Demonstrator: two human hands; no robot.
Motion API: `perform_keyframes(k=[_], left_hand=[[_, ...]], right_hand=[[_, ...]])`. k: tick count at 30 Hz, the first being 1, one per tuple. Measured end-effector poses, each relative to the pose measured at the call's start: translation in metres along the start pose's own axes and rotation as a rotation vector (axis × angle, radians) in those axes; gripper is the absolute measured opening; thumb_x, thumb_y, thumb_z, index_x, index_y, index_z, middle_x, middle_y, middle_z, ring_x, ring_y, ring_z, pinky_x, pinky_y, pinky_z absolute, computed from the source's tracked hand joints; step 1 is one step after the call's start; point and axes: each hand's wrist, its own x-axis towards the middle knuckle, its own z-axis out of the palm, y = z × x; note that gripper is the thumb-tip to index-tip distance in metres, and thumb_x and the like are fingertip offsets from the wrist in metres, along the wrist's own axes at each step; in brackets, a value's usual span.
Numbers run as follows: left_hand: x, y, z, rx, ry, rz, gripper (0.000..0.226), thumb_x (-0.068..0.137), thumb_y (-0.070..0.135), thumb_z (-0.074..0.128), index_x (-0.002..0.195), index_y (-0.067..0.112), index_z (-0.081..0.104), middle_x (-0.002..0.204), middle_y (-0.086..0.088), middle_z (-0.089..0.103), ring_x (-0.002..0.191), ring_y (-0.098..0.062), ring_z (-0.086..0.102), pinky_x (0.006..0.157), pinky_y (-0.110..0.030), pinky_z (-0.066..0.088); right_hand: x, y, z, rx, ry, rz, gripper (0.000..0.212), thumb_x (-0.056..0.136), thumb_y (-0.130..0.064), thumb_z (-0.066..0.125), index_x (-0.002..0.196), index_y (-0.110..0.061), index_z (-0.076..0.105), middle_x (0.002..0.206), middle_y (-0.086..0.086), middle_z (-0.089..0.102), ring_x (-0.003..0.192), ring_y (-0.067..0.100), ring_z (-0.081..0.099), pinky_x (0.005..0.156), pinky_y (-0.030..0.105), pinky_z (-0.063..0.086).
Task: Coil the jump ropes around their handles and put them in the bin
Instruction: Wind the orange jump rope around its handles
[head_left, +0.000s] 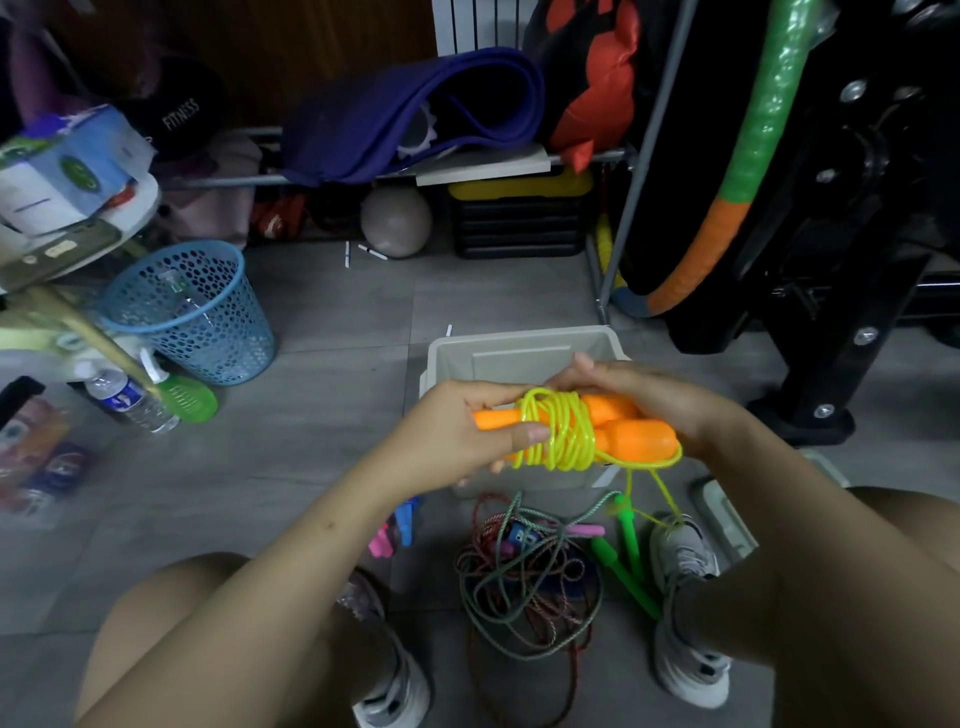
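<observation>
**Risk: coil slipping off the handles before binning**

The left hand (462, 431) grips the paired orange handles (618, 431) at their narrow end, thumb pressed on the yellow rope (558, 434) coil. The right hand (639, 397) curls over the thick ends. A loose tail hangs toward 5 o'clock, reaching the right shoe (685, 551). If left untucked, the tail could snag there and likely unwind the turns. The grey bin (519, 353) sits directly behind the hands at 12 o'clock. The tangled rope pile (524, 587) and green handles (623, 556) lie at 6 o'clock, uncoiled.
</observation>
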Motion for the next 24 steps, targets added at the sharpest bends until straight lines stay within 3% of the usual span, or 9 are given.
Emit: perform_keyframes(k=[2,5,7,12,16,18,21,24], left_hand=[[0.000,0.004,-0.003,-0.112,0.007,-0.031,0.022,0.081,0.023,0.066,0.099,0.036,0.066,0.048,0.002,0.054,0.034,-0.007,0.039,0.037,-0.021,0.035],[0.002,0.007,-0.007,-0.205,0.013,-0.044,0.024,0.076,0.029,0.061,0.099,0.028,0.066,0.047,-0.001,0.053,0.031,-0.007,0.039,0.033,-0.017,0.037],[0.005,0.005,-0.009,-0.227,0.019,-0.062,0.028,0.076,0.032,0.059,0.102,0.025,0.066,0.047,-0.002,0.053,0.030,-0.009,0.039,0.034,-0.016,0.037],[0.012,-0.003,-0.009,-0.389,0.134,-0.113,0.037,0.081,0.034,0.060,0.113,0.017,0.066,0.052,-0.008,0.052,0.033,-0.009,0.034,0.034,-0.016,0.034],[0.016,-0.004,-0.001,-0.452,0.254,-0.123,0.036,0.089,0.026,0.058,0.124,0.017,0.060,0.051,-0.007,0.051,0.033,-0.010,0.034,0.034,-0.018,0.034],[0.018,-0.003,0.006,-0.448,0.305,-0.097,0.025,0.093,0.022,0.056,0.117,0.023,0.063,0.049,-0.006,0.051,0.034,-0.012,0.035,0.034,-0.019,0.036],[0.022,-0.003,0.012,-0.393,0.357,-0.069,0.018,0.094,0.020,0.057,0.103,0.034,0.064,0.046,-0.003,0.051,0.032,-0.013,0.038,0.033,-0.020,0.038],[0.028,-0.005,0.013,-0.246,0.348,-0.062,0.027,0.092,0.021,0.060,0.119,0.025,0.062,0.046,-0.001,0.052,0.033,-0.015,0.040,0.033,-0.022,0.040]], right_hand=[[-0.002,-0.001,0.000,0.225,-0.091,0.052,0.077,0.077,-0.068,0.043,0.116,-0.003,0.062,0.094,0.010,0.072,0.079,0.018,0.067,0.063,0.023,0.051],[0.002,0.003,0.001,0.465,-0.163,0.058,0.123,0.056,-0.082,0.057,0.127,0.017,0.041,0.083,0.019,0.066,0.067,0.022,0.063,0.046,0.021,0.041],[0.007,0.010,0.004,0.544,-0.176,0.042,0.134,0.048,-0.085,0.061,0.130,0.018,0.036,0.085,0.021,0.062,0.068,0.025,0.060,0.046,0.022,0.036],[0.013,0.019,0.016,0.778,-0.197,-0.048,0.114,0.047,-0.090,0.048,0.124,-0.006,0.056,0.097,0.011,0.060,0.073,0.021,0.054,0.053,0.026,0.032],[0.015,0.022,0.032,0.545,-0.124,-0.091,0.096,0.054,-0.081,0.062,0.119,-0.010,0.055,0.104,0.002,0.060,0.071,0.012,0.052,0.051,0.019,0.034],[0.013,0.024,0.046,0.405,-0.043,-0.123,0.070,0.070,-0.065,0.063,0.110,-0.008,0.055,0.098,-0.001,0.063,0.064,0.009,0.051,0.050,0.019,0.029],[0.012,0.023,0.061,0.367,0.083,-0.149,0.034,0.087,-0.041,0.043,0.091,-0.008,0.054,0.074,-0.001,0.061,0.048,0.007,0.036,0.050,0.026,0.014],[0.011,0.022,0.061,0.389,0.220,-0.137,0.026,0.086,-0.033,0.047,0.081,-0.008,0.053,0.058,-0.004,0.048,0.042,0.004,0.027,0.044,0.021,0.013]])
